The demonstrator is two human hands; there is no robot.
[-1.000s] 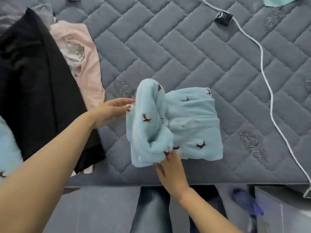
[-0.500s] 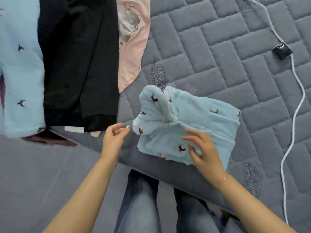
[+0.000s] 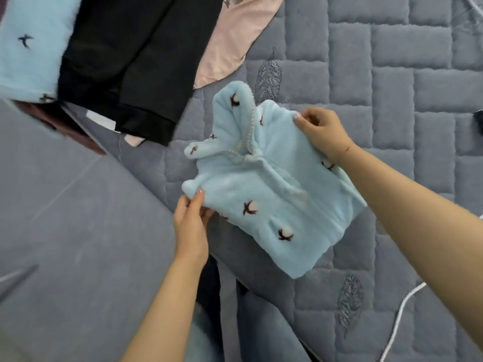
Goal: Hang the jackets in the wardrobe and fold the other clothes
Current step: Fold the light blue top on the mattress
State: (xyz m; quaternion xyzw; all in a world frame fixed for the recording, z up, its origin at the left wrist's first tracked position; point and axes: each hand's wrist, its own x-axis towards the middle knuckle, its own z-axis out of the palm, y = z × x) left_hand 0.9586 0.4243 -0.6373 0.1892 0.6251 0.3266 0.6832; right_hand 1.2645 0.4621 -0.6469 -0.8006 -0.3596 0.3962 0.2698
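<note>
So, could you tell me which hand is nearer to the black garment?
Left. The left hand pinches the blue top's near corner, just below the black garment; the right hand grips the top's far edge, further off.

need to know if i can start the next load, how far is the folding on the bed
Done: the light blue fleece top looks folded into a compact bundle on the grey bed. In hand: the left hand pinches its near corner and the right hand grips its far edge. Left: the black garment, the pink top and another blue fleece piece lie unfolded beside it.
</note>
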